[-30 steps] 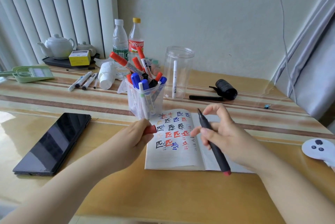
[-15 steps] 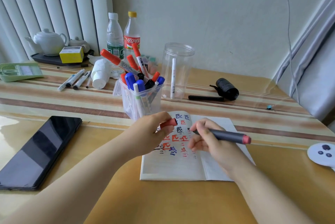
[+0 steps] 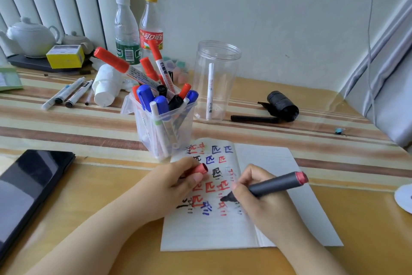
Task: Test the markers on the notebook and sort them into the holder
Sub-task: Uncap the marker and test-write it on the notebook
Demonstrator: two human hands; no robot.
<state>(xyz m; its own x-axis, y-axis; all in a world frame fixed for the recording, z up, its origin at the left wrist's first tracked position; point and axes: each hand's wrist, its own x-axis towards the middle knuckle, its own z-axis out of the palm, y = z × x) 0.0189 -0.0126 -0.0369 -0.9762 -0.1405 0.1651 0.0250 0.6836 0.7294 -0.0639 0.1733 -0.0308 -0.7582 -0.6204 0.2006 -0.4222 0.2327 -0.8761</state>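
The right hand (image 3: 265, 203) gripped a dark grey marker (image 3: 272, 186), its fingers curled round the lower barrel just above the tip. The black tip met the left page of the open notebook (image 3: 211, 230) among red, blue and black test marks, while the red-ended tail of the barrel pointed away toward two o'clock, clear of the fingers. The left hand (image 3: 171, 187) rested on the notebook's left edge, at nine o'clock from the marker tip, and pinched a red cap (image 3: 199, 169) between thumb and fingers; the cap's open end stuck out toward the right past the fingertips.

At twelve o'clock from the notebook, touching or nearly touching its top edge, stood a clear plastic holder (image 3: 165, 127) crowded with red, blue and black markers. A tall clear jar (image 3: 215, 80) stood at two o'clock from the holder with one white pen (image 3: 209, 92) upright inside. A black pen (image 3: 254, 118) lay on the table (image 3: 89, 185) to the right of the jar, beside a black roll (image 3: 282, 105). A few loose pens (image 3: 69, 94) lay at ten o'clock from the holder, near a fallen white cup (image 3: 107, 88). Two bottles (image 3: 138, 29) stood by the wall behind the holder, with a teapot (image 3: 31, 36) and a yellow box (image 3: 65, 56) to their left. A dark tablet (image 3: 29, 192) lay at nine o'clock from the left hand.
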